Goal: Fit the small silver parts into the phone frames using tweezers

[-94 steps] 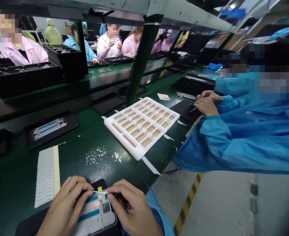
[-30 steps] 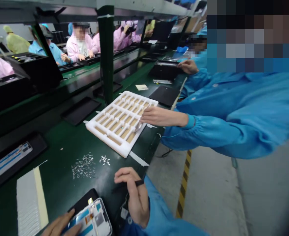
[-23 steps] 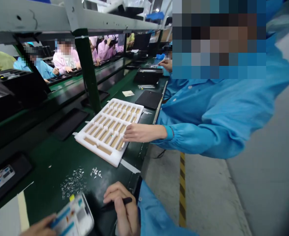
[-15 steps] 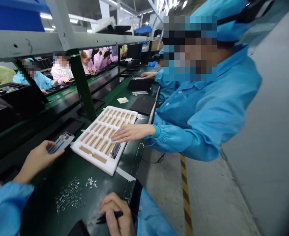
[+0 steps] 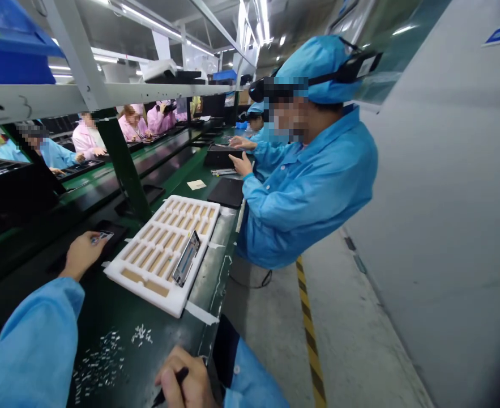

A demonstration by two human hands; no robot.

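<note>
A phone frame point(image 5: 104, 236) sits at about ten o'clock from the middle of the white foam tray point(image 5: 174, 305), above or on a black tray point(image 5: 119, 229); whether it touches down cannot be told. The left hand point(image 5: 83, 250) grips it by one end, thumb and fingers closed on it, probably so that most of its face stays untouched. In the foam tray, toward three o'clock, a second phone frame point(image 5: 187, 259) stands tilted on its long edge, seemingly propped by its slot, while tape strips point(image 5: 201, 313) probably stop the foam sliding on the green counter point(image 5: 145, 365). At five o'clock the right hand point(image 5: 189, 378) is curled around a slim black tool point(image 5: 174, 385), its tip unclear, likely held so that it stays ready. Small silvery pieces point(image 5: 99, 365) lie loose at seven o'clock, spread apart perhaps for easy picking. At two o'clock sits a co-worker point(image 5: 317, 175) in blue.
</note>
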